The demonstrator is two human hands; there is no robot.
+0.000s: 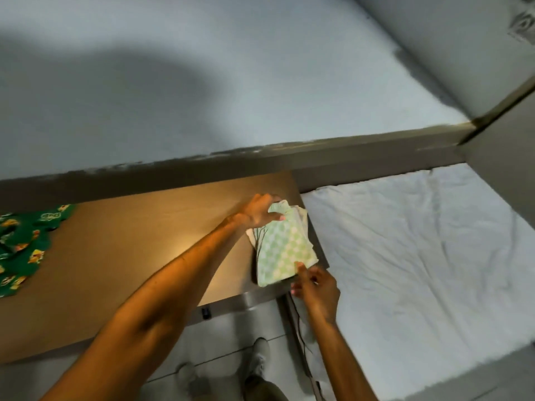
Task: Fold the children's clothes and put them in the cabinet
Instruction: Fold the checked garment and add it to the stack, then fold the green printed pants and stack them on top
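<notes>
Folded green-checked garment (285, 246) at the table (130, 256) corner.
Soft, light, floppy: left hand (257, 211) presses its far end, right hand (314, 285) pinches the near corner; lift from both ends.

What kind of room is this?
Probably a bedroom: a mattress with a wrinkled white sheet sits beside a wooden table, where both hands fold a light green checked garment; another, dark green printed garment waits.

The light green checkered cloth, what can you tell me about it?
The light green checkered cloth is a small soft garment with a pale green and white check, folded into a thick rectangular bundle; white layers peek out at its edges. It lies near the right corner of the brown table. The left hand presses its far end, and the right hand pinches its near corner.
</notes>
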